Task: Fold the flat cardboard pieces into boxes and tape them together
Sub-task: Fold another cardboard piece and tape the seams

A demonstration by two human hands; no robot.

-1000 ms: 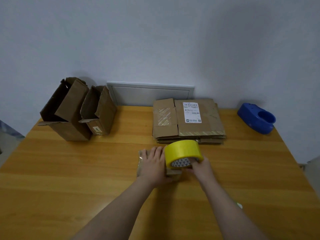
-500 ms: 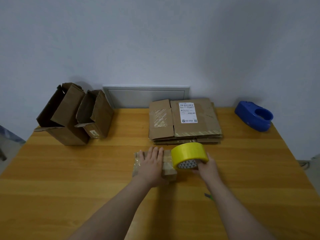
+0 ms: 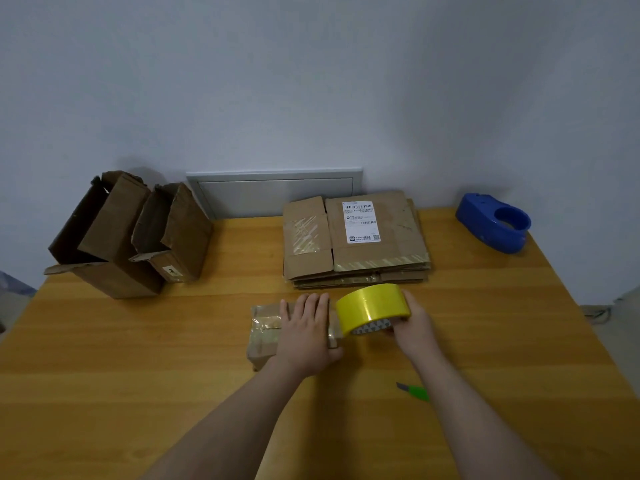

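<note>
A small folded cardboard box [image 3: 265, 332] lies on the wooden table [image 3: 138, 358] near its middle, with clear tape across its top. My left hand [image 3: 306, 332] presses flat on the box with straight fingers. Just right of the box, my right hand [image 3: 412, 325] grips a yellow tape roll [image 3: 372, 306] held on edge at the box's right end. A stack of flat cardboard pieces [image 3: 356, 237] with a white label lies behind the hands.
Two open-topped brown boxes [image 3: 131, 233] stand at the back left. A blue tape dispenser [image 3: 495, 226] sits at the back right corner. A green utility knife [image 3: 414, 391] lies on the table beside my right forearm. A grey wall panel [image 3: 273, 192] is behind the table.
The yellow roll and my right hand have moved right, from over the box to past its right end. My left hand stays flat on the box.
</note>
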